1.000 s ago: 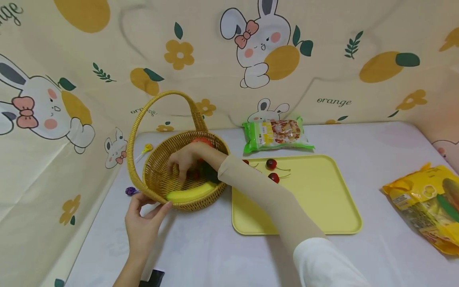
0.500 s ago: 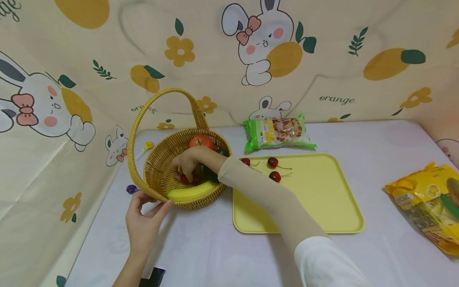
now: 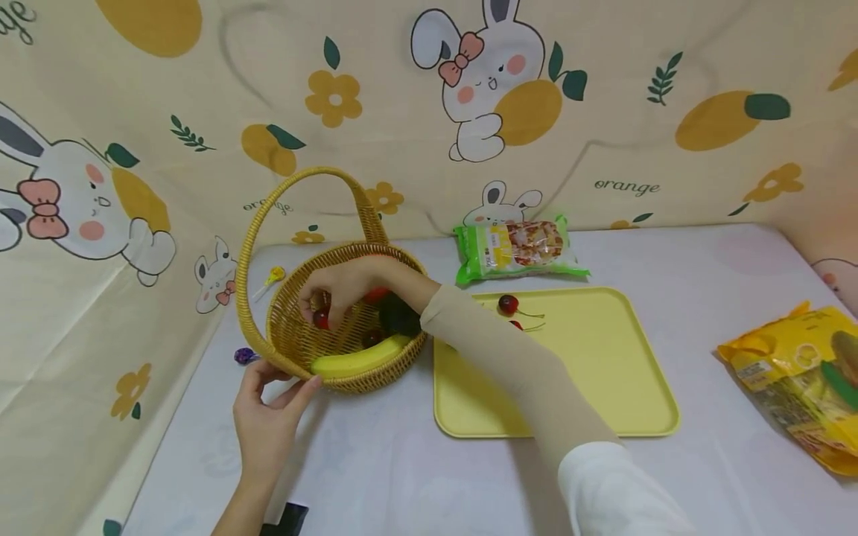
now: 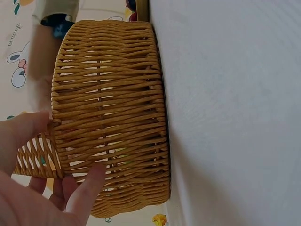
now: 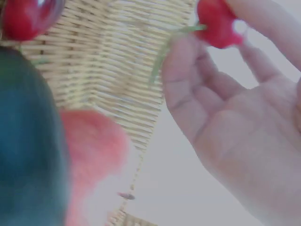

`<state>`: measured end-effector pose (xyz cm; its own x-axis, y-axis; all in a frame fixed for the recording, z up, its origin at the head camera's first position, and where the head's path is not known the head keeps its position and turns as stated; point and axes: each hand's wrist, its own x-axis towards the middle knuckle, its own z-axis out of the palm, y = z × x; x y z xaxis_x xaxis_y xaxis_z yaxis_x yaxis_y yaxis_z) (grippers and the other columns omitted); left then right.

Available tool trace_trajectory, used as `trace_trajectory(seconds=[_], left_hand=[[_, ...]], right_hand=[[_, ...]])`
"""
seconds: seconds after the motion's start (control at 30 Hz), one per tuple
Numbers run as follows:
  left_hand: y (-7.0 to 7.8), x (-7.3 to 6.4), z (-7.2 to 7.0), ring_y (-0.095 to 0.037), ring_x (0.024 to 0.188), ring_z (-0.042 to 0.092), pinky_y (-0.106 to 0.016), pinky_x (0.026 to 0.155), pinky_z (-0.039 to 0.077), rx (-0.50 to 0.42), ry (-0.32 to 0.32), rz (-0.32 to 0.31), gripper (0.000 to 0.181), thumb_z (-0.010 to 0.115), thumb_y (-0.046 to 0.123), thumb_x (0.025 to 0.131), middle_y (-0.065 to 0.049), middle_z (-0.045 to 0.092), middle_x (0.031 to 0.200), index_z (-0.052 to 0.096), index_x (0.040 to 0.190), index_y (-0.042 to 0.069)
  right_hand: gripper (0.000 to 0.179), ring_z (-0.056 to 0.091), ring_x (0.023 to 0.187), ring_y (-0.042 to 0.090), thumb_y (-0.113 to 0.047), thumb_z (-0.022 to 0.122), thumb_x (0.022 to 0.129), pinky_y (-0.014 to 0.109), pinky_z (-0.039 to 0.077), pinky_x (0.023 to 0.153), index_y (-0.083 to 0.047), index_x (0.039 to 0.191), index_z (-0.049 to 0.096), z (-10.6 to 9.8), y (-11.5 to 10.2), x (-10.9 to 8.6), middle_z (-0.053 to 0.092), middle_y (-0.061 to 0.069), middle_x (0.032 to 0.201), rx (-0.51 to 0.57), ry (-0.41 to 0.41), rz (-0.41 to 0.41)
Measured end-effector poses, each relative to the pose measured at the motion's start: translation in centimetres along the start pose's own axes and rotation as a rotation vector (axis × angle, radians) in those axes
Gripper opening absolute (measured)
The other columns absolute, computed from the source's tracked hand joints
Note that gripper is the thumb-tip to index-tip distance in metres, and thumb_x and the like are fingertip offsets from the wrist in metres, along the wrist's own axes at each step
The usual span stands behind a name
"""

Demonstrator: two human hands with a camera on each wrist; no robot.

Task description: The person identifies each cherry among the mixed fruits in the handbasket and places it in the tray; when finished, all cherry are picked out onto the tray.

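At the left of the table stands a wicker basket (image 3: 369, 383) with a tall handle. My left hand (image 3: 271, 417) grips its near rim at the foot of the handle; the left wrist view shows the thumb and fingers (image 4: 89, 188) on either side of the weave. Over the inside of the basket, my right hand (image 3: 348, 284) pinches a red cherry (image 5: 218, 23) by its body, its green stem hanging free. Below lie a banana (image 3: 358, 362), a dark green avocado-like fruit (image 3: 399, 316), a red apple (image 5: 96, 150) and another cherry (image 5: 30, 19). My right forearm partly covers them.
Right of the basket lies a yellow tray (image 3: 596, 402) with cherries (image 3: 507, 304) on it, partly behind my sleeve. A green snack bag (image 3: 519, 249) lies behind it, a yellow bag (image 3: 801, 387) far right. Two lollipops (image 3: 275, 276) lie left of the basket.
My right hand has reached down among the fruit in the basket, then risen slightly to the left with a cherry. My left hand has kept its grip on the rim.
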<state>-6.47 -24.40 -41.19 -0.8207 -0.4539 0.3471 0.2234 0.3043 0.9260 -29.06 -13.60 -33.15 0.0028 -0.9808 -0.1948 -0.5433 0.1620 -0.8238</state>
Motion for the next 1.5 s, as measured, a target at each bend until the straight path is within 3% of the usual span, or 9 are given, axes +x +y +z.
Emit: trace_trajectory(seconds=[0.13, 0.27, 0.43, 0.6, 0.77, 1.07, 1.5], left_hand=[[0.1, 0.0, 0.0, -0.022, 0.097, 0.054, -0.024, 0.078, 0.062, 0.016, 0.006, -0.008, 0.048, 0.080, -0.015, 0.074, -0.010, 0.054, 0.100, 0.054, 0.114, -0.012], [0.1, -0.1, -0.1, -0.022, 0.097, 0.054, -0.023, 0.077, 0.062, 0.020, 0.006, -0.013, 0.049, 0.080, -0.015, 0.074, -0.010, 0.054, 0.100, 0.054, 0.115, -0.011], [0.0, -0.3, -0.1, -0.021, 0.096, 0.054, -0.023, 0.078, 0.062, 0.015, 0.005, 0.007, 0.048, 0.080, -0.017, 0.073, -0.010, 0.054, 0.099, 0.054, 0.114, -0.013], [0.1, -0.4, -0.2, -0.021, 0.095, 0.055, -0.024, 0.078, 0.062, 0.010, 0.011, 0.006, 0.047, 0.079, -0.017, 0.073, -0.010, 0.054, 0.099, 0.054, 0.113, -0.013], [0.3, -0.4, -0.2, -0.021, 0.096, 0.054, -0.024, 0.078, 0.062, -0.007, 0.020, -0.014, 0.047, 0.079, -0.018, 0.073, -0.011, 0.054, 0.099, 0.054, 0.113, -0.012], [0.4, -0.3, -0.2, -0.021, 0.096, 0.054, -0.023, 0.077, 0.062, 0.012, 0.028, -0.017, 0.048, 0.079, -0.019, 0.072, -0.010, 0.054, 0.099, 0.054, 0.112, -0.011], [0.3, -0.2, 0.2, -0.021, 0.096, 0.054, -0.022, 0.076, 0.062, -0.004, 0.021, -0.020, 0.049, 0.080, -0.019, 0.072, -0.010, 0.055, 0.100, 0.054, 0.113, -0.012]], right_hand=[[0.025, 0.058, 0.092, 0.018, 0.002, 0.073, 0.087, 0.027, 0.056, 0.081, -0.001, 0.112, 0.068, -0.5, -1.1, -2.4, 0.065, 0.009, 0.106, -0.014, 0.111, -0.143], [0.032, 0.057, 0.083, 0.016, -0.004, 0.073, 0.090, 0.025, 0.055, 0.075, -0.002, 0.120, 0.064, 0.2, -1.0, -5.5, 0.063, 0.007, 0.106, -0.040, 0.221, -0.163], [0.034, 0.053, 0.078, 0.016, -0.003, 0.071, 0.090, 0.023, 0.051, 0.068, 0.003, 0.120, 0.057, 2.5, 0.0, -10.2, 0.058, 0.009, 0.104, 0.042, 0.305, -0.181], [0.035, 0.053, 0.080, 0.019, -0.002, 0.072, 0.089, 0.026, 0.051, 0.067, 0.003, 0.120, 0.055, 5.8, 1.2, -15.2, 0.057, 0.010, 0.105, 0.128, 0.366, -0.148], [0.028, 0.057, 0.079, 0.017, -0.002, 0.075, 0.087, 0.027, 0.056, 0.071, -0.005, 0.112, 0.063, 8.9, 2.7, -18.6, 0.062, 0.002, 0.102, 0.091, 0.447, -0.031], [0.028, 0.056, 0.077, 0.015, -0.006, 0.081, 0.082, 0.023, 0.053, 0.064, -0.009, 0.107, 0.069, 12.3, 4.8, -19.4, 0.067, -0.004, 0.097, 0.055, 0.563, 0.104], [0.026, 0.058, 0.081, 0.013, -0.003, 0.080, 0.083, 0.023, 0.055, 0.068, -0.009, 0.105, 0.069, 13.0, 5.1, -19.7, 0.067, -0.004, 0.097, -0.049, 0.531, 0.167]])
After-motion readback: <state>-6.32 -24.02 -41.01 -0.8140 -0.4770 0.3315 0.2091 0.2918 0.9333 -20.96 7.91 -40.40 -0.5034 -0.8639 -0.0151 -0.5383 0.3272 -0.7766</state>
